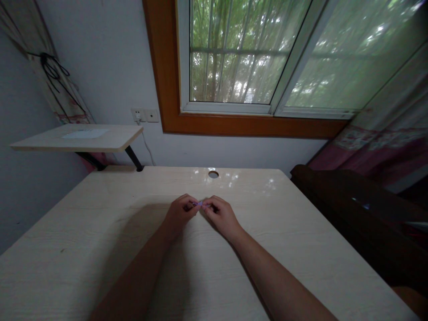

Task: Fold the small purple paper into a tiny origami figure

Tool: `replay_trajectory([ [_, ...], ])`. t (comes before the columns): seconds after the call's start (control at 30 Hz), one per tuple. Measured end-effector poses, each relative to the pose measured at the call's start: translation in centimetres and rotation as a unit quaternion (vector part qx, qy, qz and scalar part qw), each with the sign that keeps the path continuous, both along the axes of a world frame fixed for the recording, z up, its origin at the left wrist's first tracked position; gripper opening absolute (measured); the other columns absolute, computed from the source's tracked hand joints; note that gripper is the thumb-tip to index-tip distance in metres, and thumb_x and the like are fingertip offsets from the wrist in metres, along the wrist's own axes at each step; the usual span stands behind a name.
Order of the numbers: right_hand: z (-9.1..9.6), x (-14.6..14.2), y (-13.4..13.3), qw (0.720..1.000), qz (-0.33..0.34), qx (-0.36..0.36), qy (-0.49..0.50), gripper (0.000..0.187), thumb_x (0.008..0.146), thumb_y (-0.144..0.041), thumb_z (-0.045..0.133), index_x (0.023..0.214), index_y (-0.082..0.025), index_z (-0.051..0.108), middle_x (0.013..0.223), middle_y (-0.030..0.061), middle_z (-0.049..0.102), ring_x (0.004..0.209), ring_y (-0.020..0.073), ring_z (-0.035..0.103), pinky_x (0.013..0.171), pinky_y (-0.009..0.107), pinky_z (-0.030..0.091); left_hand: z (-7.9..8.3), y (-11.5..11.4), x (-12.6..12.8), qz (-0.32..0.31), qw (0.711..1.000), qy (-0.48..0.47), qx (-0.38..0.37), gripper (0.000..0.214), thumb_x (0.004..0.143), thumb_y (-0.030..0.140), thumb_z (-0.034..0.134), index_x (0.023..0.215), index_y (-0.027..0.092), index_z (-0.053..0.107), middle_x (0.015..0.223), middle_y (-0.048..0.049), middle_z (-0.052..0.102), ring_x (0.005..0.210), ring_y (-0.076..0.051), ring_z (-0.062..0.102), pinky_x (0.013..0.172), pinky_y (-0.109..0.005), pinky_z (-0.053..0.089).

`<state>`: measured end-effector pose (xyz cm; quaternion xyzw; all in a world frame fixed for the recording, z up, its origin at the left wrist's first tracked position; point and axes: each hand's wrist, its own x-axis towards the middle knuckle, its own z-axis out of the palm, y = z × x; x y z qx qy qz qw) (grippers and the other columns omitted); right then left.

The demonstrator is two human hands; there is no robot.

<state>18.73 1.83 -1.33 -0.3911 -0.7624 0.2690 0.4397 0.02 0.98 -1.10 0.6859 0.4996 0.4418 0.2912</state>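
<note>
Both hands meet over the middle of a pale wooden desk [214,276]. Between their fingertips is a small purple object [199,203], too small in the view for its kind to be told. My left hand [180,212] pinches its left side, thumb and fingers pressed together. On the other side my right hand [222,214] pinches it too, with the fingers curled. Much of the purple object is covered by the fingers.
A raised shelf [127,138] on black legs stands at the desk's back left, with a white sheet [85,133] on it. A round cable hole [213,174] sits near the back edge. Dark brown furniture [354,223] flanks the right side. Behind are a wall socket [138,115] and a window [247,53].
</note>
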Motion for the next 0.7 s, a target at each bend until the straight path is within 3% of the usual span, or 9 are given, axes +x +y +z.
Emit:
replay_trajectory([
  [0.33, -0.24, -0.25, -0.13, 1.0, -0.01, 0.001, -0.008, 0.005, 0.082, -0.021, 0.064, 0.079, -0.02, 0.068, 0.068, -0.0004, 0.057, 0.062, 0.013, 0.052, 0.058, 0.024, 0.04, 0.32, -0.32, 0.31, 0.014, 0.999, 0.047, 0.006, 0.009, 0.076, 0.024, 0.065, 0.071, 0.016, 0.064, 0.066, 0.0011, 0.057, 0.059, -0.011, 0.052, 0.057, -0.022, 0.038],
  [0.7, 0.15, -0.39, -0.59, 1.0, -0.009, 0.006, -0.018, 0.009, 0.077, -0.016, 0.062, 0.069, -0.019, 0.06, 0.065, -0.0021, 0.055, 0.061, 0.0123, 0.052, 0.057, 0.022, 0.039, 0.66, -0.55, 0.59, 0.004, 0.999, 0.035, -0.021, 0.009, 0.071, 0.023, 0.064, 0.066, 0.016, 0.06, 0.06, 0.0026, 0.053, 0.056, -0.011, 0.048, 0.055, -0.023, 0.036],
])
